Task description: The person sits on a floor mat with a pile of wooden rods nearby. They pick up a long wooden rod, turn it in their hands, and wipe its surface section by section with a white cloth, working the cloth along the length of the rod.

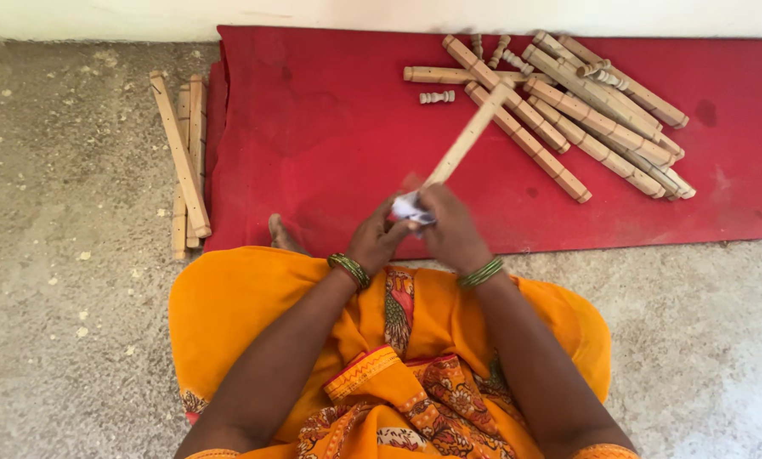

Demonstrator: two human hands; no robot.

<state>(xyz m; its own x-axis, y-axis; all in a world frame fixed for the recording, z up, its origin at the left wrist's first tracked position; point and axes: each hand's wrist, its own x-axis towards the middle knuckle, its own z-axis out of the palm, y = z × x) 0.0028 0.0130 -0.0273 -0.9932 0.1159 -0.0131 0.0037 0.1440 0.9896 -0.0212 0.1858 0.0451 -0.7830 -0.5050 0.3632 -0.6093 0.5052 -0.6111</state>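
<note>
My right hand grips the near end of a long pale wooden stick that points away and up to the right over the red mat; the stick is blurred. My left hand is closed on a small white piece of paper or cloth pressed against the stick next to my right hand. Both wrists wear green bangles. My lap in orange cloth fills the lower middle of the view.
A heap of several turned wooden sticks lies at the mat's far right, with a small turned peg beside it. A few flat wooden sticks lie on the grey floor left of the mat. A bare foot rests on the mat's near edge.
</note>
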